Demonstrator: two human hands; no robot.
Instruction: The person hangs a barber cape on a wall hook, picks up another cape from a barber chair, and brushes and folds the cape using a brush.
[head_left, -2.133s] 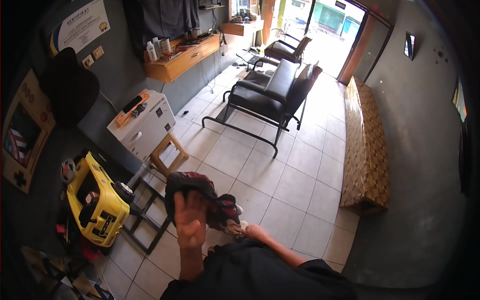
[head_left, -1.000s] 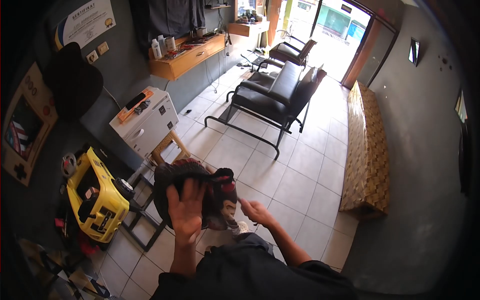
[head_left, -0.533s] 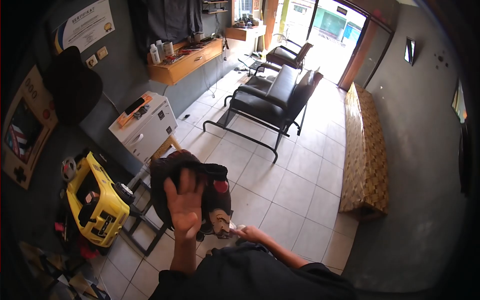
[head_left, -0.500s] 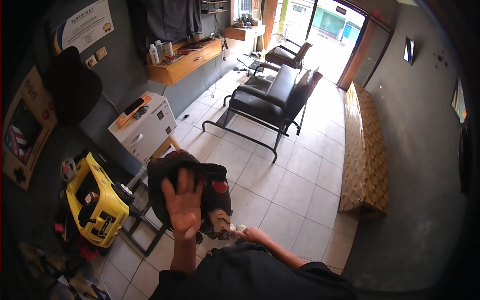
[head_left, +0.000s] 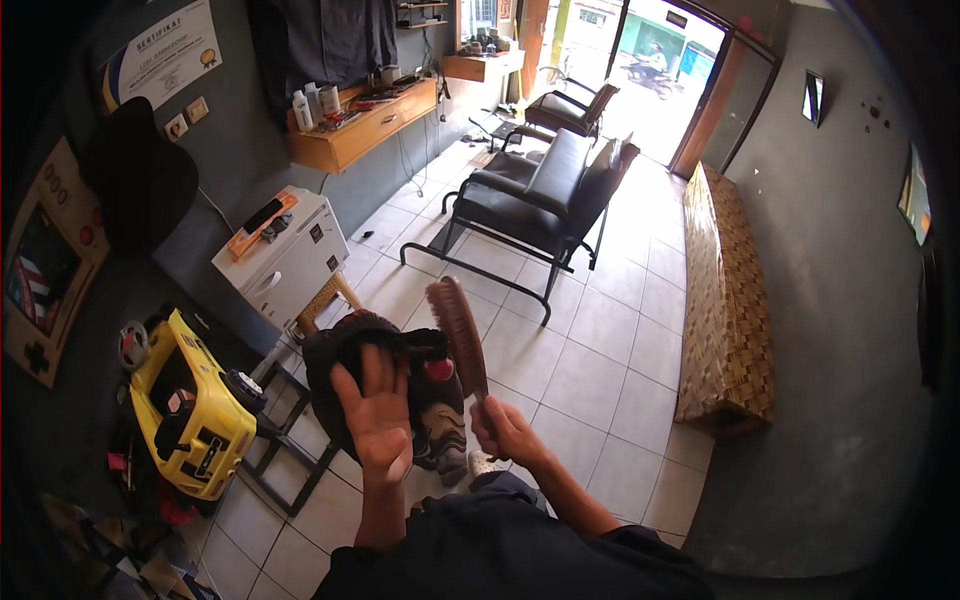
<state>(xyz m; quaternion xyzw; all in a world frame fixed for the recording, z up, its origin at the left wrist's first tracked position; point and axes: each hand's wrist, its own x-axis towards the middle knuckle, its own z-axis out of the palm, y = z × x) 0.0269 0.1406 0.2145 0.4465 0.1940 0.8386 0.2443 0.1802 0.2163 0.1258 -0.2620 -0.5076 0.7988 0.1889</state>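
My left hand (head_left: 382,425) is palm up with its fingers stretched into the dark opening of a fabric item (head_left: 328,375), which rests on them. The item is mostly black, with a red patch and brown parts on its right side; its exact kind is unclear. The fingertips are hidden in its shadow. In my right hand (head_left: 507,432) is a brown brush (head_left: 462,335), gripped by its handle and held upright just right of the fabric item, bristles facing left.
A yellow toy car (head_left: 205,425) and dark metal frame (head_left: 290,475) stand at left. Behind is a white cabinet (head_left: 285,265) with objects on top. Black barber chairs (head_left: 515,205) stand on the tiled floor, and a long woven-covered bench (head_left: 722,310) lines the right.
My right hand has risen from the lower edge of the fabric item, bringing the brush upright into view. My left hand and the item have shifted slightly right and down. A motorcycle appears outside.
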